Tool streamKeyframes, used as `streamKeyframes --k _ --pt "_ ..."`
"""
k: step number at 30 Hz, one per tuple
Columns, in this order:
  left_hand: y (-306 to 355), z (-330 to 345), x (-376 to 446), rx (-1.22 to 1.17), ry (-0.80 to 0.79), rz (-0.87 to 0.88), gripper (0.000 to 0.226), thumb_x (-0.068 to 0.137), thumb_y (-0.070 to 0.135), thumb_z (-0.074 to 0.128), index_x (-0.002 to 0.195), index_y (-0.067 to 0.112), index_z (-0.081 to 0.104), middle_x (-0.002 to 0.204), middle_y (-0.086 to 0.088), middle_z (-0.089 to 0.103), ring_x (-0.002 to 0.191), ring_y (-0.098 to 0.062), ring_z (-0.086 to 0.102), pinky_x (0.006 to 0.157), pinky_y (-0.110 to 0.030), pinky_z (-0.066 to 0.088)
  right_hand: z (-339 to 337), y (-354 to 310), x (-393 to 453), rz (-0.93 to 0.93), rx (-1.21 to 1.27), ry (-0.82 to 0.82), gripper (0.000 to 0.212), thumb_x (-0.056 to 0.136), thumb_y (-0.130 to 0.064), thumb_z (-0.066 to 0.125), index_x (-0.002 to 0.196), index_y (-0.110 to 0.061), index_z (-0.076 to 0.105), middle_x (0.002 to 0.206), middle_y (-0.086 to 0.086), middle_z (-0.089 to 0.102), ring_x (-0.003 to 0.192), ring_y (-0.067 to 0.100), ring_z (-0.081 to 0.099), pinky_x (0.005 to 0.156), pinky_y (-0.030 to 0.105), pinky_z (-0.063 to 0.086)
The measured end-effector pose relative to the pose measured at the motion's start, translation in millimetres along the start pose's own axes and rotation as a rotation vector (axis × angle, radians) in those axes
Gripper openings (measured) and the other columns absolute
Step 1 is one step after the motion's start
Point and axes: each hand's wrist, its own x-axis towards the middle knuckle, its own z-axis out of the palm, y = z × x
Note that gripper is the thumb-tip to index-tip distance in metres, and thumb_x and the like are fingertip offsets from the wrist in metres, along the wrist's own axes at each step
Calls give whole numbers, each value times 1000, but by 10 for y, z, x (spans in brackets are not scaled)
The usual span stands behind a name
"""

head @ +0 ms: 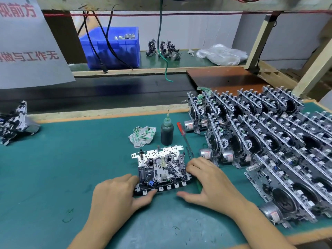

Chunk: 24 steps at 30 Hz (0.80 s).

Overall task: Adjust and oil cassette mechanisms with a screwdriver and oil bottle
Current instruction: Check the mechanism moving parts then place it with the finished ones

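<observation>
A teal mat, a red-handled screwdriver, a seemingly dark-green oil bottle and a green-patterned white rag are seen.

A left hand and right hand are flanking a metal cassette mechanism on the green table. A dark oil bottle is standing upright behind, beside a red-handled screwdriver.

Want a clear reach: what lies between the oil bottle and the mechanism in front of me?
Only bare green mat between oil bottle and mechanism, per the head view.

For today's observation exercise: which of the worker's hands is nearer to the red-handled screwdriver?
Right. The right hand lies just below the red-handled screwdriver tip, fingertips almost reaching it; the left hand sits farther away, across the cassette mechanism.
</observation>
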Motion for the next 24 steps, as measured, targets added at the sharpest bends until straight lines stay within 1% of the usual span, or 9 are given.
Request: streamKeyframes --k 3,4,6,8,11,13,16,20,24 --pt "-3 12 -8 -26 2 -10 62 76 73 38 47 18 47 41 4 40 34 -16 45 33 -21 23 19 -16 7 8 -54 73 52 77 -65 50 82 -14 62 87 -7 57 79 12 51 71 21 41" --pt "-1 7 -17 -37 -11 -18 64 72 77 39 48 19 47 42 5 40 35 -15 46 33 -21 24 33 -25 16 7 -86 111 50 78 -63 49 79 -14 62 83 -6 58 76 13 52 68 22 43" --pt "23 -4 -24 -52 -7 -33 62 61 82 45 48 21 43 41 6 39 35 -14 46 37 -18 19 61 -40 25 3 -130 153 49 79 -61 48 76 -15 62 80 -7 59 72 13 53 64 22 42" --pt "59 -2 -6 -58 34 -53 57 58 79 48 48 24 36 39 5 38 33 -15 45 42 -16 12 76 -39 24 -7 -157 167 48 79 -61 48 74 -16 62 79 -7 59 72 13 54 65 22 41" --pt "88 54 7 -45 85 -85 58 62 71 50 42 18 39 37 2 38 30 -18 42 37 -20 19 77 -2 8 -21 -118 160 51 74 -65 52 73 -14 62 78 -6 58 73 14 53 67 23 42" --pt "71 70 6 -46 103 -70 60 64 70 52 41 15 41 36 2 36 30 -18 40 34 -22 23 80 5 2 -35 -80 156 54 72 -67 55 72 -13 60 77 -5 57 72 14 51 68 23 39" --pt "23 50 6 -104 76 -10 59 61 75 52 45 19 40 38 4 39 33 -16 43 36 -21 24 94 -38 2 -38 -124 219 50 74 -64 53 65 -15 57 71 -6 56 68 14 50 65 22 36" --pt "39 22 -27 -174 18 -14 58 55 82 51 51 25 40 41 7 41 35 -13 43 35 -22 31 100 -46 -9 -55 -162 248 53 73 -68 51 65 -16 58 71 -7 56 68 13 51 69 21 33" --pt "63 19 -73 -209 61 55 56 57 78 54 63 31 24 40 8 37 34 -10 37 34 -17 29 125 -64 -15 -20 -166 306 55 70 -70 53 59 -16 58 64 -8 55 63 11 52 73 25 41"
